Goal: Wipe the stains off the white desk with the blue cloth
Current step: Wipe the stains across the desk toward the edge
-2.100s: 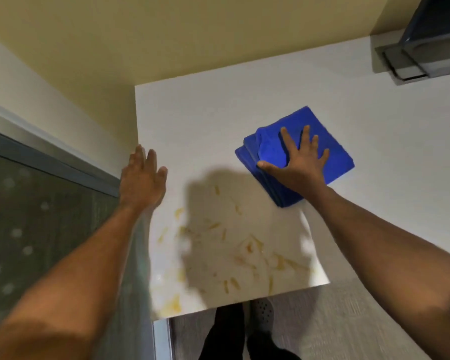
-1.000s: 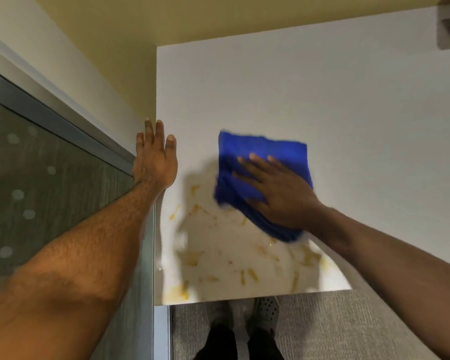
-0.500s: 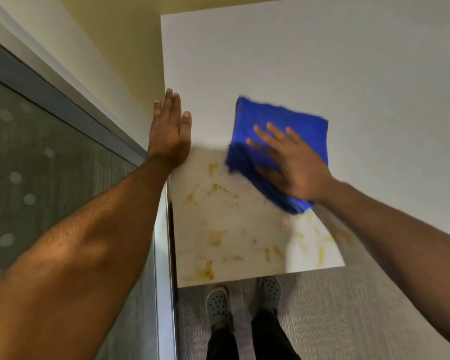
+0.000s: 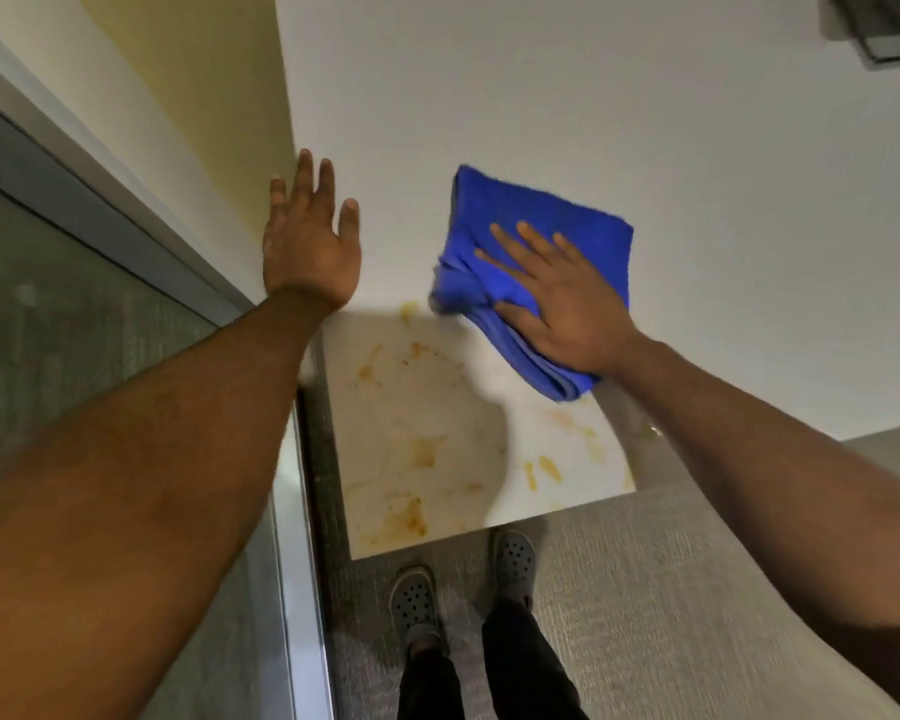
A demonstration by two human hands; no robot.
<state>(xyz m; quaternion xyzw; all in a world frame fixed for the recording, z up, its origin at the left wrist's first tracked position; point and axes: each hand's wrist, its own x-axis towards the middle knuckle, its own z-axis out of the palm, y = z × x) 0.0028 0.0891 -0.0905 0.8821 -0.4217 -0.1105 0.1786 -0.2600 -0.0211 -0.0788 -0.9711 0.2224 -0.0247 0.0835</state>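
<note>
Blue cloth under right hand shows no label.

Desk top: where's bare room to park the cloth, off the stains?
Free: the white desk beyond the blue cloth, up to the grey object in the far right corner. Crowded: the near corner, covered in stains, between both hands.

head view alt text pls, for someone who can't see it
Seen from above, the right hand presses a folded blue cloth flat on a white desk, just beyond a patch of orange stains at the near corner. The left hand lies open at the desk's left edge.
</note>
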